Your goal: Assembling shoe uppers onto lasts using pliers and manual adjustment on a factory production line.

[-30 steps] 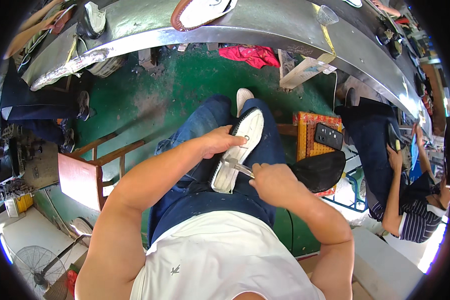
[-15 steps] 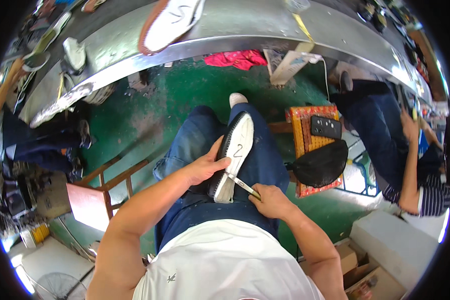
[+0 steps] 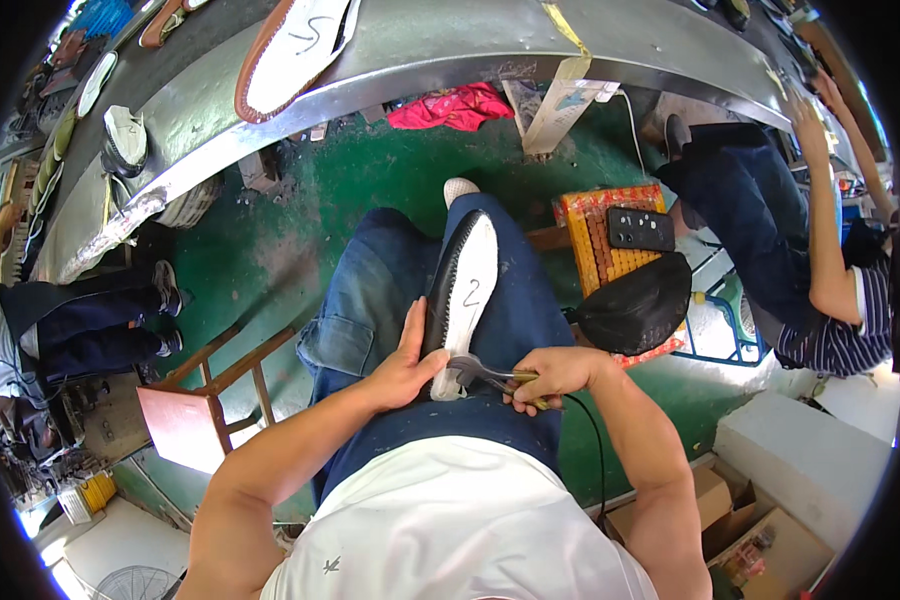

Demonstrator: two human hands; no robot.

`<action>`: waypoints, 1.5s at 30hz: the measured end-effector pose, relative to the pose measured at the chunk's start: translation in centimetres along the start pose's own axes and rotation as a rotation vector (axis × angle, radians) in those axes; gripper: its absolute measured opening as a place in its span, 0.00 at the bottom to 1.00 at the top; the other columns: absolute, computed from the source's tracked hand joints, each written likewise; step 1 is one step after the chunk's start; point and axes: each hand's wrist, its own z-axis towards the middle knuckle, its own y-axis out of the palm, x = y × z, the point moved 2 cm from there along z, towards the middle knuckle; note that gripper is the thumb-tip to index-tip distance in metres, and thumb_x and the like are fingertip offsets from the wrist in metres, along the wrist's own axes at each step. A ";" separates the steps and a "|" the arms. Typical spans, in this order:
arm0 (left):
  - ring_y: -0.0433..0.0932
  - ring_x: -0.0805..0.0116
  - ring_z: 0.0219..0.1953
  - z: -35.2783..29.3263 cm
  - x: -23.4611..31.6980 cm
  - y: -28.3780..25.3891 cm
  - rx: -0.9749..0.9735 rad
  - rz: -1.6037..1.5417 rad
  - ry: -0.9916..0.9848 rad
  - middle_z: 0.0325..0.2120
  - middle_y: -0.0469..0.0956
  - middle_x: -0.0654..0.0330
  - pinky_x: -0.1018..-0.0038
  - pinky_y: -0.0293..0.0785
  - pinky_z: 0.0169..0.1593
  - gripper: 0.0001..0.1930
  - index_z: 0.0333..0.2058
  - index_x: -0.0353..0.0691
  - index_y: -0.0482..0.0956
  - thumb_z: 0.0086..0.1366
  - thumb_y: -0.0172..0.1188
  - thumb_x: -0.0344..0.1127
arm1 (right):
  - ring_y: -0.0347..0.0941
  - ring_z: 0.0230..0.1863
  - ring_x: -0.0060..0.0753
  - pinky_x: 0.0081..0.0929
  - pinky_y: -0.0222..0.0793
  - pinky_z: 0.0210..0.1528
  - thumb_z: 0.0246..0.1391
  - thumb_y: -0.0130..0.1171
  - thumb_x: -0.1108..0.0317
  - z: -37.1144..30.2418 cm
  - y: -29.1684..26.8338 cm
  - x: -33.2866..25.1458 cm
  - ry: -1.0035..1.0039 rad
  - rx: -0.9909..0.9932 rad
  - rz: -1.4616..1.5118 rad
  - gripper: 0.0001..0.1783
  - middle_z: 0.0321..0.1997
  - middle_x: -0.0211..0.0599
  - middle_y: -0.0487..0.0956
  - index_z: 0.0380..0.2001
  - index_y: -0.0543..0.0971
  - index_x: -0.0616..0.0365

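Sole up across my thighs lies a black shoe upper [image 3: 474, 268] with a white inner sole, stitched edge and a dark hand-drawn mark. My left hand [image 3: 407, 366] steadies it near the heel, thumb on the white sole and fingers spread along the black side. Clasped in my right hand [image 3: 558, 374] is a metal pincer-like tool [image 3: 486, 371] with a curved dark head and yellowish handles. Its head touches or nearly touches the heel end, close to my left thumb; the exact contact is hard to see. A black cord [image 3: 598, 440] runs down beside my right hand.
A metal-topped bench [image 3: 410, 50] curves across the front, carrying a brown-edged shoe [image 3: 295, 55]. To my right, a stool [image 3: 582, 245] holds a black phone [image 3: 641, 229] and black cloth item [image 3: 635, 305]. A wooden stool [image 3: 183, 420] stands left. People sit on both sides.
My right hand has turned, and a curved tool head shows where a straight pale shaft lay on the shoe. My left hand has slid toward the heel. The view has shifted slightly.
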 end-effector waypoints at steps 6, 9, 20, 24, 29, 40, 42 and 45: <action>0.57 0.58 0.71 0.1 2.3 0.7 0.154 -0.136 -0.109 0.71 0.54 0.46 0.70 0.53 0.72 0.46 0.76 0.42 0.32 0.71 0.56 0.33 | 0.81 0.30 0.32 0.33 0.75 0.30 0.68 0.52 0.61 -4.2 3.8 -5.0 -0.212 0.635 -0.311 0.14 0.30 0.40 0.82 0.38 0.76 0.63; 0.63 0.63 0.67 0.0 2.9 0.3 0.153 -0.114 -0.129 0.69 0.61 0.49 0.71 0.58 0.69 0.47 0.76 0.45 0.31 0.71 0.57 0.30 | 0.80 0.29 0.45 0.40 0.74 0.37 0.70 0.49 0.56 1.7 4.8 -4.4 -0.420 1.031 -0.477 0.21 0.25 0.47 0.79 0.35 0.75 0.66; 0.63 0.64 0.68 -0.8 2.9 -1.9 0.078 -0.586 -0.207 0.69 0.61 0.50 0.71 0.61 0.69 0.52 0.76 0.41 0.31 0.69 0.64 0.35 | 0.80 0.28 0.39 0.34 0.76 0.35 0.73 0.44 0.52 3.7 5.0 -3.1 -0.294 0.931 -0.197 0.25 0.27 0.46 0.80 0.40 0.76 0.67; 0.73 0.63 0.62 -2.5 5.6 -3.9 0.026 -0.954 -0.198 0.63 0.70 0.52 0.62 0.72 0.64 0.35 0.73 0.37 0.53 0.73 0.57 0.34 | 0.79 0.26 0.35 0.34 0.76 0.34 0.72 0.46 0.49 1.3 4.5 -2.0 -0.279 0.946 0.015 0.26 0.29 0.41 0.80 0.43 0.77 0.65; 0.69 0.48 0.66 -4.4 8.5 -5.2 -0.120 -1.369 -0.153 0.67 0.66 0.47 0.50 0.67 0.67 0.41 0.70 0.42 0.61 0.72 0.42 0.70 | 0.80 0.37 0.48 0.41 0.77 0.42 0.64 0.58 0.51 -1.6 8.0 -2.1 -0.044 0.966 -0.966 0.24 0.37 0.47 0.81 0.46 0.78 0.65; 0.83 0.51 0.47 -1.8 10.8 -2.9 -0.006 -1.636 -0.045 0.47 0.81 0.50 0.50 0.83 0.48 0.36 0.58 0.49 0.74 0.68 0.46 0.73 | 0.74 0.56 0.53 0.42 0.75 0.53 0.45 0.77 0.56 0.3 10.4 -12.2 -1.078 1.124 -0.871 0.37 0.60 0.50 0.73 0.57 0.76 0.63; 0.83 0.51 0.47 -1.9 10.9 -3.0 0.023 -1.639 -0.017 0.47 0.81 0.49 0.51 0.84 0.49 0.36 0.58 0.48 0.74 0.68 0.46 0.73 | 0.75 0.51 0.51 0.41 0.76 0.51 0.46 0.76 0.59 0.8 10.9 -13.1 -1.211 1.123 -0.954 0.32 0.55 0.46 0.74 0.52 0.79 0.63; 0.83 0.51 0.48 -2.0 10.7 -3.4 0.072 -1.678 0.018 0.46 0.81 0.47 0.54 0.84 0.50 0.37 0.58 0.46 0.74 0.68 0.46 0.73 | 0.76 0.48 0.48 0.39 0.77 0.48 0.43 0.77 0.62 1.3 11.0 -13.4 -1.379 1.136 -1.081 0.28 0.52 0.41 0.76 0.49 0.82 0.61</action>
